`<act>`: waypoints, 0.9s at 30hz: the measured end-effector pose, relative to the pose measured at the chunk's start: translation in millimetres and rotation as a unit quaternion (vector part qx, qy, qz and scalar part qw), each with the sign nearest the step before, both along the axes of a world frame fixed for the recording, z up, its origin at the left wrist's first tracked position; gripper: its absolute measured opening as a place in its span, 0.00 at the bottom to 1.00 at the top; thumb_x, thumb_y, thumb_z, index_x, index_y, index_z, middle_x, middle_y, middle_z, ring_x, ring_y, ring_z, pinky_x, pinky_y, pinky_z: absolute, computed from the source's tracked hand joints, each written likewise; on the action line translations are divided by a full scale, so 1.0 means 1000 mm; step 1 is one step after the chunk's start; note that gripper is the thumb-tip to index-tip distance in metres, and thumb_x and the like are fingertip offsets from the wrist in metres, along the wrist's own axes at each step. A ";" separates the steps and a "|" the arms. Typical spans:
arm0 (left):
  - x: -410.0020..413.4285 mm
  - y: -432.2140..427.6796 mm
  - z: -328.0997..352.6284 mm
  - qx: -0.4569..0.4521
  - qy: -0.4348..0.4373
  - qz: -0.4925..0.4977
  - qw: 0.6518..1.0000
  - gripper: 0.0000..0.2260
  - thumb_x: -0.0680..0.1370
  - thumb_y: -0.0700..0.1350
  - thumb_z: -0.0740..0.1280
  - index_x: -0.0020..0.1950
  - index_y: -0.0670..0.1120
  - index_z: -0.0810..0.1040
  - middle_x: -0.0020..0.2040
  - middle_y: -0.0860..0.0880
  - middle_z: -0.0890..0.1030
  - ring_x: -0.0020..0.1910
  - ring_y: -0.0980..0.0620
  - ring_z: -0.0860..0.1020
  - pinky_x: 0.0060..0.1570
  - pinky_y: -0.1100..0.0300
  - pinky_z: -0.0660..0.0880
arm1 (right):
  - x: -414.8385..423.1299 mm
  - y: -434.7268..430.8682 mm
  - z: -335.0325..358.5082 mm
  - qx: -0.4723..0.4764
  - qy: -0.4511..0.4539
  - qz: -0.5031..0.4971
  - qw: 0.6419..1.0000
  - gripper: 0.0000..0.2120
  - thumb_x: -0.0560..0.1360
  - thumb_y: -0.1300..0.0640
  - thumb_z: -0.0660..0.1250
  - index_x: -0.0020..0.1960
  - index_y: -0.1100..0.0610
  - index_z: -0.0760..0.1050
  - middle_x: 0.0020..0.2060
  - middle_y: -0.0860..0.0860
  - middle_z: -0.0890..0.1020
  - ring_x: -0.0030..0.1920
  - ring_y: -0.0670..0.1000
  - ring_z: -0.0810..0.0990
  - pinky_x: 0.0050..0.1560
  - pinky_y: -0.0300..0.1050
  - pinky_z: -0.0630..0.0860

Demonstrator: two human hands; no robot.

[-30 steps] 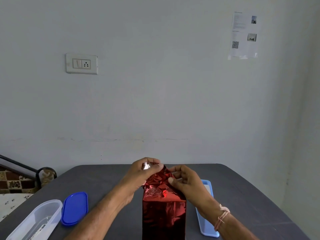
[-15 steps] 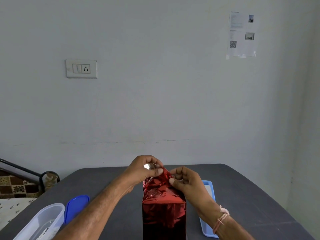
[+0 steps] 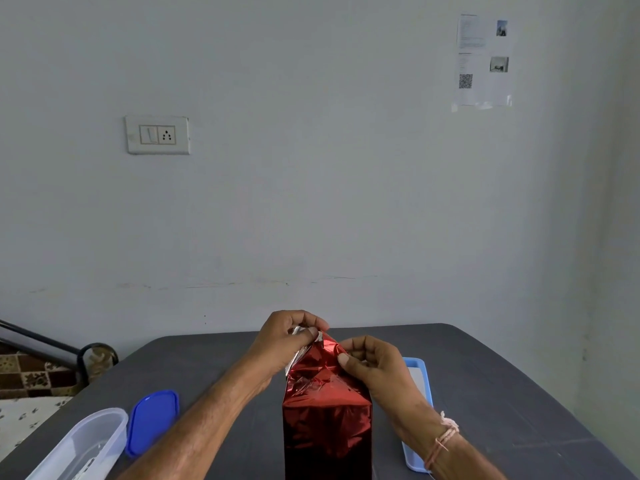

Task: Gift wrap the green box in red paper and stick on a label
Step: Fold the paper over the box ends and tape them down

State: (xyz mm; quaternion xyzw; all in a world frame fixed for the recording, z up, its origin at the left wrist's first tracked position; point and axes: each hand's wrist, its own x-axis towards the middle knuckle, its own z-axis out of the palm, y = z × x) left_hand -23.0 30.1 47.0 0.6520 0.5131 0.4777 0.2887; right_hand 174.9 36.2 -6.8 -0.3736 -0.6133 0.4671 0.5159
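Note:
An upright box wrapped in shiny red paper (image 3: 327, 427) stands at the near middle of the dark grey table (image 3: 485, 393). No green shows; the box itself is hidden under the paper. My left hand (image 3: 287, 341) pinches the gathered paper flap at the top left, where the silver underside shows. My right hand (image 3: 372, 367) pinches the crumpled paper at the top right, thumb pressed on the fold. No label is in sight.
A light blue tray (image 3: 420, 410) lies on the table right of the box, partly behind my right arm. A blue lid (image 3: 152, 419) and a clear plastic container (image 3: 83, 445) sit at the near left. A wall stands close behind the table.
My left hand has lifted the top flap slightly higher and the paper peak is more gathered. The view has tilted a little; the box stays in place.

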 end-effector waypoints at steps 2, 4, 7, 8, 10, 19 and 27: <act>-0.002 0.000 0.000 -0.001 -0.015 -0.013 1.000 0.05 0.78 0.42 0.74 0.50 0.52 0.87 0.52 0.57 0.87 0.57 0.60 0.82 0.57 0.62 0.78 | 0.000 -0.001 0.001 -0.003 0.002 -0.004 1.000 0.04 0.76 0.61 0.75 0.51 0.58 0.84 0.44 0.57 0.87 0.48 0.59 0.87 0.53 0.52 0.85; -0.001 -0.002 0.000 -0.008 -0.036 -0.023 0.999 0.07 0.75 0.44 0.78 0.51 0.51 0.87 0.52 0.54 0.87 0.54 0.58 0.84 0.50 0.65 0.79 | -0.001 -0.002 0.002 -0.008 0.010 -0.007 1.000 0.04 0.76 0.61 0.75 0.51 0.59 0.84 0.43 0.58 0.87 0.47 0.60 0.87 0.51 0.51 0.85; 0.001 -0.002 -0.001 -0.009 -0.045 -0.004 0.999 0.08 0.73 0.40 0.79 0.50 0.50 0.86 0.48 0.49 0.87 0.49 0.53 0.86 0.45 0.60 0.83 | -0.004 -0.002 0.003 -0.007 0.007 -0.017 1.000 0.02 0.77 0.61 0.74 0.49 0.60 0.84 0.42 0.58 0.88 0.47 0.60 0.87 0.50 0.50 0.85; 0.002 -0.002 -0.001 -0.003 -0.036 0.006 0.999 0.08 0.74 0.40 0.78 0.49 0.50 0.87 0.48 0.49 0.87 0.48 0.52 0.86 0.47 0.57 0.84 | -0.005 -0.002 0.002 -0.008 0.008 -0.019 1.000 0.02 0.77 0.61 0.74 0.49 0.60 0.84 0.42 0.57 0.88 0.48 0.60 0.87 0.50 0.49 0.85; 0.004 -0.003 -0.002 0.011 -0.019 0.009 1.000 0.07 0.76 0.40 0.77 0.49 0.51 0.87 0.47 0.50 0.87 0.46 0.53 0.86 0.46 0.58 0.83 | -0.006 -0.001 0.002 -0.009 0.014 -0.018 1.000 0.03 0.79 0.61 0.72 0.48 0.61 0.84 0.42 0.58 0.88 0.47 0.59 0.87 0.49 0.47 0.84; 0.006 -0.019 -0.009 -0.032 -0.102 -0.025 0.994 0.12 0.80 0.55 0.68 0.59 0.53 0.83 0.59 0.57 0.84 0.60 0.62 0.80 0.61 0.62 0.75 | -0.004 -0.006 0.006 -0.023 0.046 0.002 0.999 0.08 0.81 0.59 0.69 0.51 0.64 0.82 0.44 0.59 0.88 0.47 0.58 0.87 0.47 0.45 0.84; -0.018 -0.038 -0.037 -0.159 -0.196 -0.092 0.963 0.27 0.71 0.45 0.81 0.67 0.43 0.78 0.57 0.40 0.86 0.57 0.41 0.85 0.66 0.46 0.77 | -0.005 -0.007 0.022 0.003 0.012 0.039 0.999 0.07 0.76 0.60 0.75 0.50 0.65 0.83 0.40 0.57 0.87 0.41 0.54 0.87 0.44 0.42 0.82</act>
